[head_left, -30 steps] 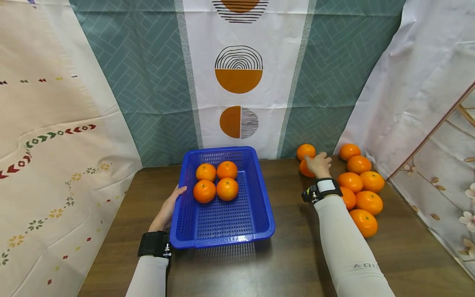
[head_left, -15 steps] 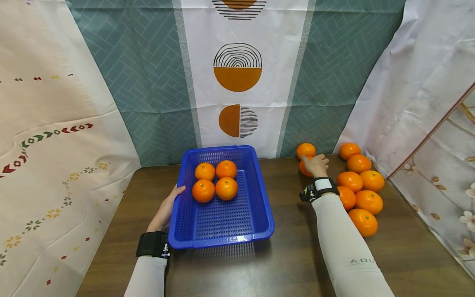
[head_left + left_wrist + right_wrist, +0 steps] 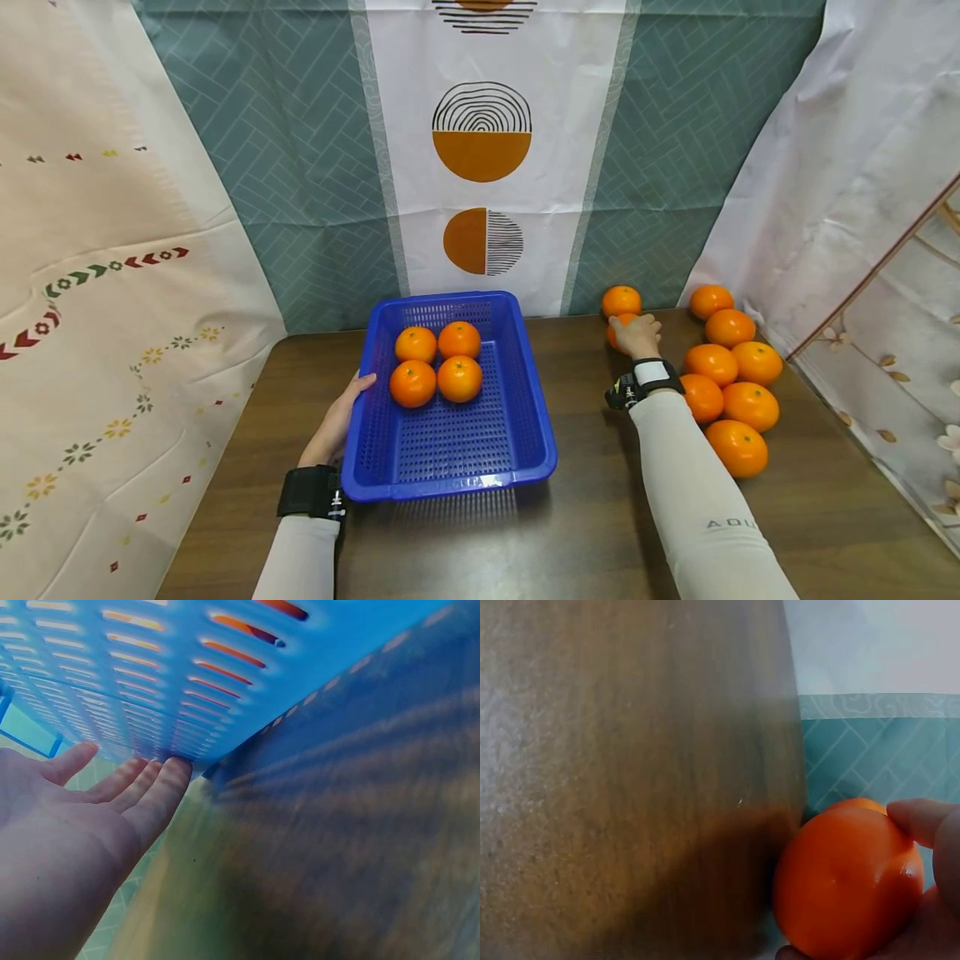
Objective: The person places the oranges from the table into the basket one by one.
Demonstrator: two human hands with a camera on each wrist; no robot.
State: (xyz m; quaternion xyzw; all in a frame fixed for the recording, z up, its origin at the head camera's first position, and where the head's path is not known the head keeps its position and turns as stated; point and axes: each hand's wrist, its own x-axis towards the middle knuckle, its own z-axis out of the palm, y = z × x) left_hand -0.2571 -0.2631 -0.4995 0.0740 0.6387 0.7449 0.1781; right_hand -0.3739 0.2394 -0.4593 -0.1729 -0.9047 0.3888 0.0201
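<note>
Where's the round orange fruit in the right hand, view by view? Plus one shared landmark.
Head: the round orange fruit is right of centre, partly covered by the right hand.
Left wrist: not in it; the orange colour behind slots appears to be fruit inside the blue plastic basket.
Right wrist: lower right, the large one in front.
Shared landmark: brown wooden table, in all three views.

A rectangular blue basket (image 3: 456, 442), its walls and floor perforated, is set open side up on the tabletop (image 3: 585, 517); its left side is touched by the left hand (image 3: 335, 425). Four oranges (image 3: 412, 383) are clustered toward its far end. A smooth, glossy orange (image 3: 847, 881) is gripped by the right hand (image 3: 639, 336), well right of the basket.
</note>
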